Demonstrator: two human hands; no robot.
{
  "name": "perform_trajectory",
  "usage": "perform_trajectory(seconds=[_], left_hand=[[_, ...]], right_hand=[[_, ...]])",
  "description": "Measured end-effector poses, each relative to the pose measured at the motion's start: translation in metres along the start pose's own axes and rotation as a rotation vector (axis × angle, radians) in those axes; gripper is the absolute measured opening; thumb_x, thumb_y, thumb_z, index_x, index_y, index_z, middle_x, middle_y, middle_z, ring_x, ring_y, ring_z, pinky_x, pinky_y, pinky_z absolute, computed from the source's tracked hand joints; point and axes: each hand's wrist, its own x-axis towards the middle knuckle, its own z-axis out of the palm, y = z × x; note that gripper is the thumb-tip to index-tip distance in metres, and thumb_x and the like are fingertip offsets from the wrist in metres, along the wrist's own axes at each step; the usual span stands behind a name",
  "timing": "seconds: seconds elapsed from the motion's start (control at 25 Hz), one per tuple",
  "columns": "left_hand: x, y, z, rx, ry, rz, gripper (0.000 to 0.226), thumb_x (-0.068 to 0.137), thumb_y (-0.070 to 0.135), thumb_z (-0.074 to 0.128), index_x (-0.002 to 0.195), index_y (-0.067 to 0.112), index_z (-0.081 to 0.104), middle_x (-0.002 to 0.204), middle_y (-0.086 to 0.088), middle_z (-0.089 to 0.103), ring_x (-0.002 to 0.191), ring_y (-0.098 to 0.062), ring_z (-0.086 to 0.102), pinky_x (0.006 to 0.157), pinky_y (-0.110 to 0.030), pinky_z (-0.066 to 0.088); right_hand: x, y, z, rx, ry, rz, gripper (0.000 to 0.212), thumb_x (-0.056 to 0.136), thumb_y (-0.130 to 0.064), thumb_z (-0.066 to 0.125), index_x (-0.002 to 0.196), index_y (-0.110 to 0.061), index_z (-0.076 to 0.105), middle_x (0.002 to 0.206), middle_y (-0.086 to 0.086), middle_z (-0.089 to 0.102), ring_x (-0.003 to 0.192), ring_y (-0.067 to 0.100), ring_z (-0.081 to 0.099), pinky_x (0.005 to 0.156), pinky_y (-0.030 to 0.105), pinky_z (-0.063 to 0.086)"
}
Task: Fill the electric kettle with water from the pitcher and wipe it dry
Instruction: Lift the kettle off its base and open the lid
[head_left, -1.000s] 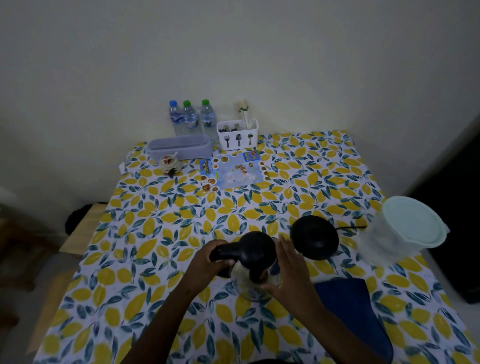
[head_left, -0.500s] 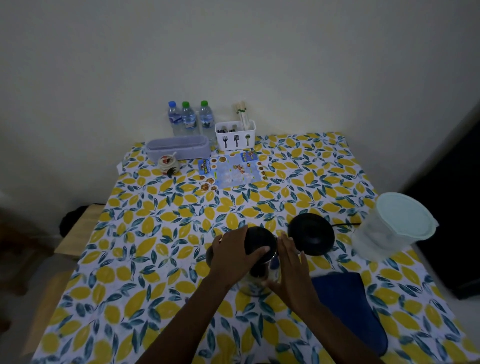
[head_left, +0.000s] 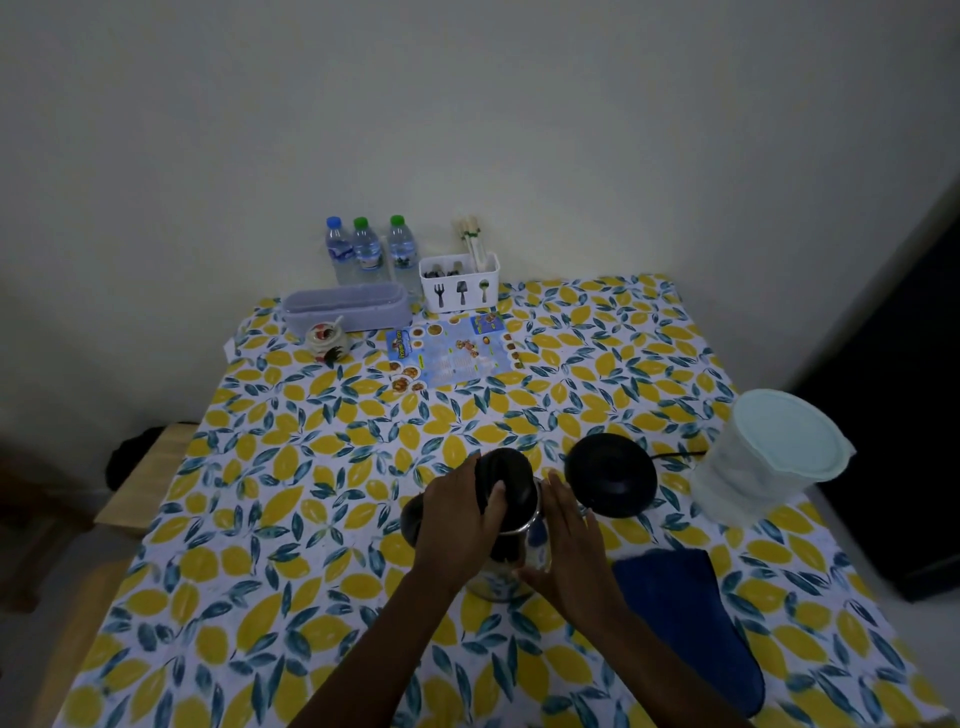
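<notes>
I have the electric kettle (head_left: 506, 540) between both hands: left hand (head_left: 460, 525) grasping its black lid (head_left: 506, 480), right hand (head_left: 569, 545) flat against the steel wall, fingers extended. The body looks rigid and likely slick; grip the handle; the lidded pitcher (head_left: 763, 462) beyond my right hand is probably heavy.

Dim, bluish light, soft shadows, wide-angle bending at edges, slight blur

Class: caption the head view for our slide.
Both hands on the kettle, left hand at its lid; pitcher waits lidded.
</notes>
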Motion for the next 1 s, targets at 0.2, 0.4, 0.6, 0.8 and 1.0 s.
perform_trajectory(seconds=[0.2, 0.4, 0.6, 0.8, 1.0], left_hand=[[-0.015, -0.006, -0.016, -0.477, 0.041, -0.119, 0.038, 0.101, 0.044, 0.032, 0.134, 0.036, 0.047, 0.124, 0.015, 0.058, 0.115, 0.001, 0.054, 0.095, -0.02, 0.045], [-0.034, -0.021, -0.03, -0.816, 0.094, -0.432, 0.033, 0.104, 0.029, 0.033, 0.131, 0.034, 0.05, 0.136, 0.005, 0.053, 0.121, -0.005, 0.053, 0.105, -0.031, 0.043], [-0.044, -0.03, -0.046, -0.92, 0.201, -0.51, 0.048, 0.098, 0.048, 0.029, 0.134, 0.025, 0.052, 0.138, 0.0, 0.054, 0.117, -0.007, 0.057, 0.098, -0.029, 0.048], [-0.04, -0.033, -0.058, -0.626, 0.231, -0.453, 0.045, 0.101, 0.041, 0.035, 0.141, 0.022, 0.043, 0.148, -0.002, 0.046, 0.135, -0.02, 0.044, 0.103, -0.029, 0.04], [-0.037, -0.025, -0.06, -0.139, 0.286, -0.055, 0.045, 0.101, 0.026, 0.04, 0.144, 0.012, 0.039, 0.151, -0.008, 0.041, 0.145, -0.018, 0.022, 0.122, -0.046, 0.015]], right_hand=[[0.0, 0.001, 0.001, 0.049, 0.012, -0.005, 0.106, 0.079, -0.049, 0.071, 0.149, -0.019, -0.003, 0.161, 0.002, -0.004, 0.149, 0.02, -0.003, 0.119, 0.052, 0.018], [0.001, 0.0, 0.0, 0.066, 0.019, -0.014, 0.115, 0.074, -0.044, 0.078, 0.148, -0.022, -0.007, 0.162, -0.001, -0.007, 0.148, 0.015, -0.001, 0.118, 0.049, 0.022], [0.002, -0.003, -0.001, 0.09, 0.042, -0.018, 0.119, 0.07, -0.04, 0.082, 0.148, -0.023, -0.006, 0.162, -0.002, -0.005, 0.148, 0.016, 0.007, 0.115, 0.047, 0.03], [0.0, -0.005, -0.001, 0.171, 0.05, -0.021, 0.119, 0.07, -0.031, 0.084, 0.151, -0.019, -0.002, 0.162, -0.007, -0.009, 0.144, 0.005, 0.008, 0.109, 0.033, 0.039], [-0.012, -0.017, -0.007, 0.155, 0.1, 0.014, 0.103, 0.077, -0.022, 0.08, 0.152, -0.014, 0.01, 0.162, -0.001, 0.0, 0.147, 0.017, 0.017, 0.109, 0.038, 0.04]])
